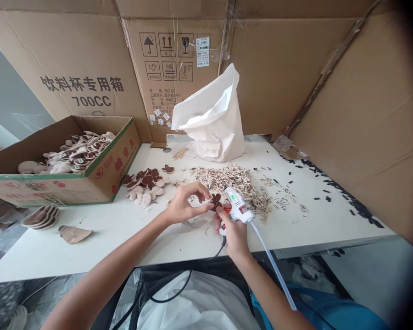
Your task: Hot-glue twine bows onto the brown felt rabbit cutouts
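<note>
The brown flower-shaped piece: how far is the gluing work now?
Done: petals already form the small brown flower-shaped piece. In hand: the left hand pinches it, the right hand holds the white glue gun at it. Left: a pile of brown and cream discs and a filled cardboard box.

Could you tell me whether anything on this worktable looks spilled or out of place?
Small black bits lie strewn along the table's right side, and a torn cardboard scrap lies loose at the left. The glue gun looks intact.
</note>
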{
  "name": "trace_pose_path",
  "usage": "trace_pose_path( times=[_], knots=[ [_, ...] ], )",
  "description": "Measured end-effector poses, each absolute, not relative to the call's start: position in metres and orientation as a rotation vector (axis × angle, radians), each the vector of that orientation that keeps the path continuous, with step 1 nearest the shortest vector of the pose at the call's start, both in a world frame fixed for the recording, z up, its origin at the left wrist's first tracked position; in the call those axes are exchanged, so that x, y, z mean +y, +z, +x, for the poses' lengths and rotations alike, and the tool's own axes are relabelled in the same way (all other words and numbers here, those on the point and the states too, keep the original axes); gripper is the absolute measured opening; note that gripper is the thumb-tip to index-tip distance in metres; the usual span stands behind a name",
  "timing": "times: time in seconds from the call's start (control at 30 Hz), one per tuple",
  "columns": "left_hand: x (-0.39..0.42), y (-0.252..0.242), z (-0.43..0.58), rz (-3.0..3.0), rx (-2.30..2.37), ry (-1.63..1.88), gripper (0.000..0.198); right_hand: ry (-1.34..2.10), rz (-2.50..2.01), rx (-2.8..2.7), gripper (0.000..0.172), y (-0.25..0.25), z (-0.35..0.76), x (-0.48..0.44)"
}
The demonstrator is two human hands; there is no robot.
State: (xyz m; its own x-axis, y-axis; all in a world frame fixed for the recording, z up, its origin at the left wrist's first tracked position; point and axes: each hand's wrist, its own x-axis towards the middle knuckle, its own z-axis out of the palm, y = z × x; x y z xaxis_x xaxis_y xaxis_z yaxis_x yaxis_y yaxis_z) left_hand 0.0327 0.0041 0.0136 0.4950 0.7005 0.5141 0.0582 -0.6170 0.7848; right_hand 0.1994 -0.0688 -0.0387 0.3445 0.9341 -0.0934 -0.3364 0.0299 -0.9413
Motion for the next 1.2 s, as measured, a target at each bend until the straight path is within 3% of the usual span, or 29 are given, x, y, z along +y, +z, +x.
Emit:
trace_pose_path(
  times=[0.1, 0.37, 0.53, 1.2],
  knots=[
    [0.0051, 0.0123, 0.0328, 2.104, 0.612, 1.196, 0.009, 1.103, -1.12, -0.69, 0.039, -0.0402, 0.1998, -0.0687],
    [0.0061, 0.0063, 0.0321, 2.126, 0.717, 1.232, 0.021, 1.113, -1.101, -0.68, 0.037, -0.0449, 0.2004, -0.068],
    [0.0069, 0.0076, 0.0331, 2.265, 0.631, 1.217, 0.01, 1.107, -1.113, -0.679, 0.038, -0.0445, 0.2001, -0.0677],
    [0.0069, 0.0055, 0.0366, 2.265, 0.531, 1.185, 0.011, 1.105, -1.098, -0.67, 0.037, -0.0437, 0.1994, -0.0673]
  ],
)
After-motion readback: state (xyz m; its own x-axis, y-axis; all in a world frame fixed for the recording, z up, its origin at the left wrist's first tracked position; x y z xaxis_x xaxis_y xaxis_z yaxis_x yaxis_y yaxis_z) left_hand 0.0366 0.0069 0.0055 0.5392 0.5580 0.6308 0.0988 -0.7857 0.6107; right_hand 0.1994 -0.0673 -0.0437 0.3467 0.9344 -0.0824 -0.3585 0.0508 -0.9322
